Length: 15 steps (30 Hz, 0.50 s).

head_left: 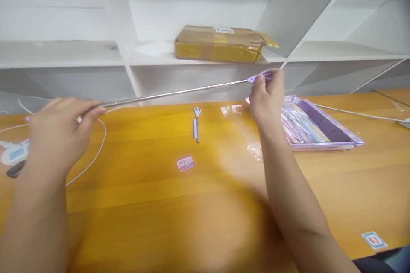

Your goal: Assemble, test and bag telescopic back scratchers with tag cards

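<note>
A long thin metal rod with a purple claw-shaped head stretches between my hands above the table. My left hand is closed round its left end. At the other end, my right hand grips the purple head. Below the rod, a short back scratcher with a pale claw lies on the wooden table beside a light-coloured handle piece. Nearer to me lies a small pink and purple card.
An open purple box of wrapped items stands at the right. Clear plastic wrappers lie beside it. A taped cardboard box rests on the white shelf. Cables and a white power strip are at the left.
</note>
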Tool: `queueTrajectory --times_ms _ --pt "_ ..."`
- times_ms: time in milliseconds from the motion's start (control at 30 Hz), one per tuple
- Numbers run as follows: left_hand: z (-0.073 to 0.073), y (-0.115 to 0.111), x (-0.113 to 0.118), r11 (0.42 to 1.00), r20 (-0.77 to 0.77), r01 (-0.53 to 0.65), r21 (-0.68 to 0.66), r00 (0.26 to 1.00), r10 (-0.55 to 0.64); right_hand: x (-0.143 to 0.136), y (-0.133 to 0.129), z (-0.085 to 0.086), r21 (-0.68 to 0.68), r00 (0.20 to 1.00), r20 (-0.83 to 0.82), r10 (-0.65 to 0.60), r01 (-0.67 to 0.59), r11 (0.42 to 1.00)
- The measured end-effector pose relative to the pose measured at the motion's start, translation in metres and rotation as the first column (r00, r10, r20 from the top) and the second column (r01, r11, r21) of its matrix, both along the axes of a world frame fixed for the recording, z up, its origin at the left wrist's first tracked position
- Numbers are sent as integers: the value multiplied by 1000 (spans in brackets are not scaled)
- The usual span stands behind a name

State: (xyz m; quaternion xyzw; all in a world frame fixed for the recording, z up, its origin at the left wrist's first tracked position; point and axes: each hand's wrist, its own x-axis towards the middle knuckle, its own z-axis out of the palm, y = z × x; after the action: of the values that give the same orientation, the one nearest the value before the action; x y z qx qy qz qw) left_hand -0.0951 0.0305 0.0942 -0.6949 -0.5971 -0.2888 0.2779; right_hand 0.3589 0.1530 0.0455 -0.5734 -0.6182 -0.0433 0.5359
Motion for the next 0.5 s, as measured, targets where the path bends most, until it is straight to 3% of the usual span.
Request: queueTrajectory --times_ms 133,333,500 --pt "2 -2 0 999 -33 -11 50 999 12 -20 -8 1 23 999 -44 -20 21 1000" --pt "-2 -6 20 1000 -128 5 7 992 -4 -61 -26 -4 -21 992 -98 81 -84 996" --pt "3 -13 21 1000 -130 -7 24 992 10 -65 -32 0 -22 973 -180 143 -150 989"
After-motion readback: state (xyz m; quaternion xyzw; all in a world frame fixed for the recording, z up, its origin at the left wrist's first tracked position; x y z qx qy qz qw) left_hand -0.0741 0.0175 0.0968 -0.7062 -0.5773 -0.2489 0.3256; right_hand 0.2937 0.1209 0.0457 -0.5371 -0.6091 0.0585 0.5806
